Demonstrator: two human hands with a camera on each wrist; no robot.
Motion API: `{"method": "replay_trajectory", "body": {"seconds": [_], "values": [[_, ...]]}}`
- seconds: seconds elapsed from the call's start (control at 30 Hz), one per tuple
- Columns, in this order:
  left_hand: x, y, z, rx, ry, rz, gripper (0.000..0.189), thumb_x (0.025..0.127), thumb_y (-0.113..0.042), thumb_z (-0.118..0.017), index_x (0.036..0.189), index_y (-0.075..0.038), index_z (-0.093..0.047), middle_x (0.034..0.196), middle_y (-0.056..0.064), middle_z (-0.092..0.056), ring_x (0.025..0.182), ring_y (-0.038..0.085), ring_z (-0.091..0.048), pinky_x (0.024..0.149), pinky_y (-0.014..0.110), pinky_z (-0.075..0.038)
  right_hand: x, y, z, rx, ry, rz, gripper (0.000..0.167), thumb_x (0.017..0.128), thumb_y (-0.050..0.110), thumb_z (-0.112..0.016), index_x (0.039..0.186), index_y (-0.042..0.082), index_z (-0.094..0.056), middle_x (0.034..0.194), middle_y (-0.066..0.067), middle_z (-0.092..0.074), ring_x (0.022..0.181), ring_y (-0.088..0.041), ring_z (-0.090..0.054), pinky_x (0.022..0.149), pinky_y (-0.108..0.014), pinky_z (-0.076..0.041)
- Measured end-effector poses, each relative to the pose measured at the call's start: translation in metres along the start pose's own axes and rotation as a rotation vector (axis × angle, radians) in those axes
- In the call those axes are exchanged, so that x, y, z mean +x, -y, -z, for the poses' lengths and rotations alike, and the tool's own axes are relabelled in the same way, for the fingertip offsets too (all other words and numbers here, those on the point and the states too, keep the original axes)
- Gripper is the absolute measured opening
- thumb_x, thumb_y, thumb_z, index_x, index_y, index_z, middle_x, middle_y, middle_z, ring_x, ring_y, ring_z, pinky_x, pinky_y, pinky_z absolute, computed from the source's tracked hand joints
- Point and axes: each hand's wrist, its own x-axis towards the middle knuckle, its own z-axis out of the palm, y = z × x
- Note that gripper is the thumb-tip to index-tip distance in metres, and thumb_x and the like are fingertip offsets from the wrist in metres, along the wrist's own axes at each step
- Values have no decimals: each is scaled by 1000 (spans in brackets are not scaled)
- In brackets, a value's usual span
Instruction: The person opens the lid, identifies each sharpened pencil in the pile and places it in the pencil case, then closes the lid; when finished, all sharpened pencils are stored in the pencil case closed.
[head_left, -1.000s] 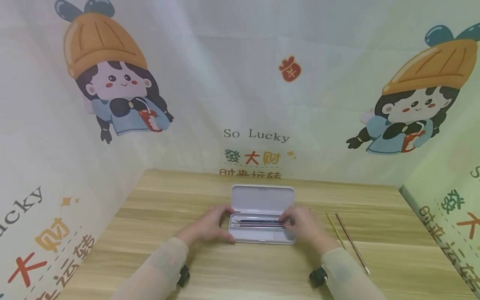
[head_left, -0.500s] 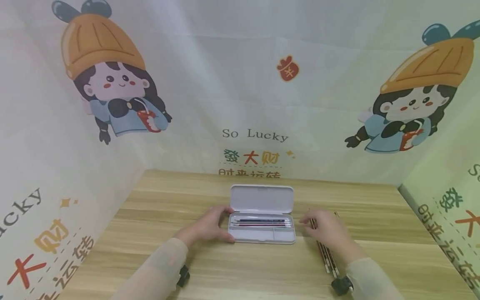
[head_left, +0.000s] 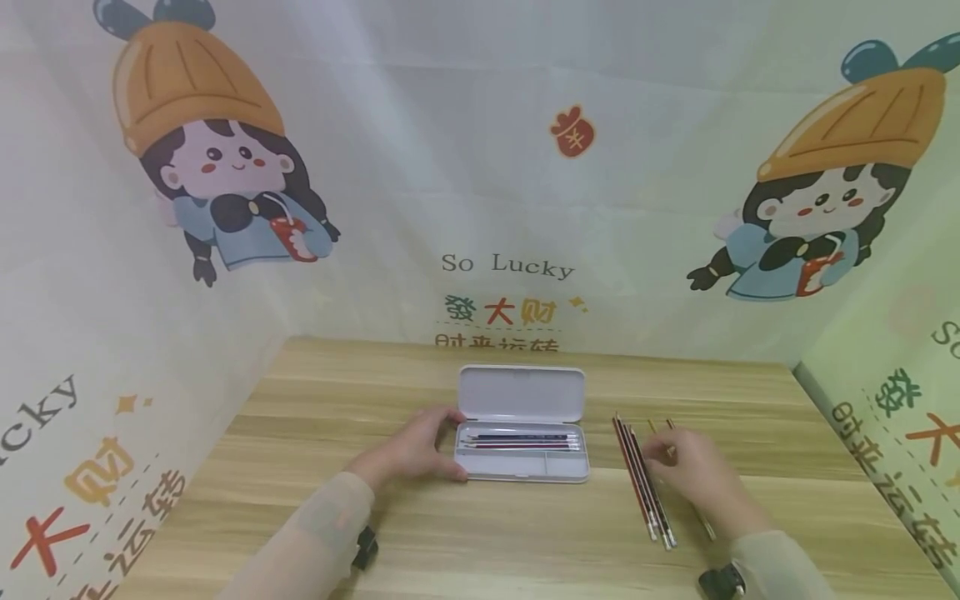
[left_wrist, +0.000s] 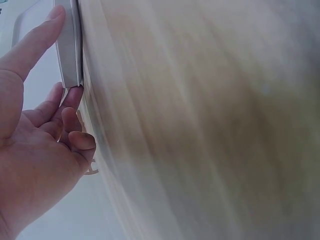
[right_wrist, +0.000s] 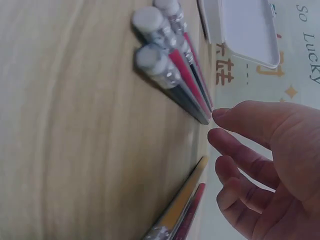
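Observation:
A white pencil case (head_left: 521, 395) lies with its lid raised, several pencils (head_left: 523, 446) in its back compartment. My left hand (head_left: 414, 447) holds the case by its left end, thumb at the front corner and fingers at the back. To the right of the case, several red and black pencils (head_left: 637, 475) with white erasers lie side by side on the table. My right hand (head_left: 690, 467) hovers over a yellow pencil (right_wrist: 182, 197) and a dark red pencil (right_wrist: 191, 212), partly hiding them. In the right wrist view its thumb and fingers are apart, holding nothing.
The wood-grain table (head_left: 315, 392) carries the case and the loose pencils. Printed cloth (head_left: 390, 167) hangs behind it and on both sides. The front compartments of the case are bare, with a small divider (head_left: 545, 463) toward the right.
My right hand has left the right end of the case and moved right, past the red and black pencils to the yellow one. My left hand keeps its place on the case.

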Motion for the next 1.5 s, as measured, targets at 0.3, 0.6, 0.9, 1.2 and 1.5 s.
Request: {"method": "replay_trajectory", "body": {"seconds": [0.3,0.6,0.9,1.2,1.5], "values": [[0,-1,1,6,4,-5,84,64,-27,-98,135,-5,-57,137,15,-60,131,35,-50,118,56,-38,0,-5,-3,-72,2,9,15,85,15,-79,101,12,-78,94,1,-75,84,-13,-64,77,-43,-58],[1,-1,0,9,-2,-1,85,64,-27,-98,135,-5,-57,137,15,-61,131,34,-50,118,56,-38,1,0,-2,-152,18,-12,29,84,14,-79,112,7,-76,91,0,-76,82,-17,-69,71,-42,-58],[0,-2,1,10,0,0,84,65,-27,-98,135,-4,-57,137,15,-61,131,34,-50,119,55,-37,3,1,-1,-106,36,-82,33,84,14,-80,114,1,-73,88,-5,-74,78,-19,-68,69,-42,-59],[0,-4,2,11,-2,-9,84,65,-26,-98,135,-3,-57,135,16,-61,128,34,-51,117,56,-39,6,0,-1,-64,23,-83,35,79,9,-78,112,-2,-72,83,-5,-71,73,-17,-65,63,-37,-56],[-1,-1,1,-2,10,-6,85,65,-26,-98,135,-4,-57,135,15,-61,129,35,-51,117,57,-38,4,8,3,-107,12,-52,35,80,10,-77,114,2,-73,85,-3,-72,72,-15,-63,61,-34,-55]]}}
